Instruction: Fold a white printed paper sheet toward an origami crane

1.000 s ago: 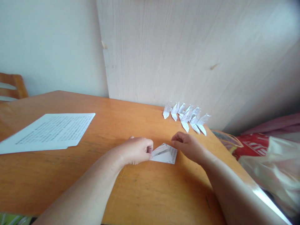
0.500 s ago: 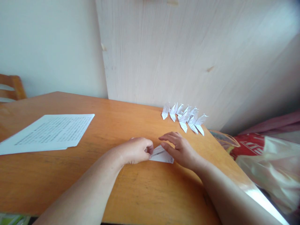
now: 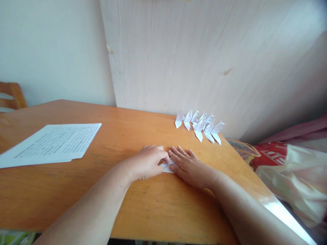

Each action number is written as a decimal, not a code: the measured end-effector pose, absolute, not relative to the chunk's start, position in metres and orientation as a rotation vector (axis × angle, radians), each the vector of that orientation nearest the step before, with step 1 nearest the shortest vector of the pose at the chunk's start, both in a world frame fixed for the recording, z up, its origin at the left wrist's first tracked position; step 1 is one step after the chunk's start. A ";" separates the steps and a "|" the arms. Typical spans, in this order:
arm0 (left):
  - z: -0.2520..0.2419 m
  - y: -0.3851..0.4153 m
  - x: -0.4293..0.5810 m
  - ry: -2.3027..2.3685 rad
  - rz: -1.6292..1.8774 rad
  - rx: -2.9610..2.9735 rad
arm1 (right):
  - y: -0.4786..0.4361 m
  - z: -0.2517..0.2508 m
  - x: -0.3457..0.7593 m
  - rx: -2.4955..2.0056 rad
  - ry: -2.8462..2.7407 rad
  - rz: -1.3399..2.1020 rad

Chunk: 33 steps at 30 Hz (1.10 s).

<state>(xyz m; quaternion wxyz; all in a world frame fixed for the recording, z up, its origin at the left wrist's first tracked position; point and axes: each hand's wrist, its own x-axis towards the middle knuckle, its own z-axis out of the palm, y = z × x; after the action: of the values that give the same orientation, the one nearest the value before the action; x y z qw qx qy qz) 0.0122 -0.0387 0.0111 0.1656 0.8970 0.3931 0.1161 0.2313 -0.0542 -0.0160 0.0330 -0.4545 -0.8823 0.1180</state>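
A small folded piece of white printed paper point(image 3: 166, 166) lies on the orange wooden table point(image 3: 153, 204), mostly hidden under both hands. My left hand point(image 3: 145, 163) rests curled on its left end, fingertips pinching the paper's edge. My right hand point(image 3: 190, 167) lies flat over the rest of the paper, fingers stretched out and pressing it down. The two hands touch at the fingertips.
A cluster of several folded white paper pieces point(image 3: 200, 124) lies behind the hands by the pale wooden board point(image 3: 204, 58). Printed sheets point(image 3: 53, 142) lie at the left. A wooden chair point(image 3: 11, 95) stands far left. Plastic bags point(image 3: 288, 166) sit beyond the table's right edge.
My right hand moved left from beside the paper and flattened down on top of it, covering most of it. My left hand stayed on the paper's left end.
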 end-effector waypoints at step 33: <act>-0.004 -0.035 0.018 0.993 0.406 2.533 | -0.036 0.005 0.249 -1.780 -1.964 0.855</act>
<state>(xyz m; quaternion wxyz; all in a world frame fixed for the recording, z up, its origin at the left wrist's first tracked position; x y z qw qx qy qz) 0.0184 -0.0354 -0.0044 0.1939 0.9033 0.3542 0.1448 0.2488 -0.0355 0.0048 0.1772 -0.6290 -0.6940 0.3021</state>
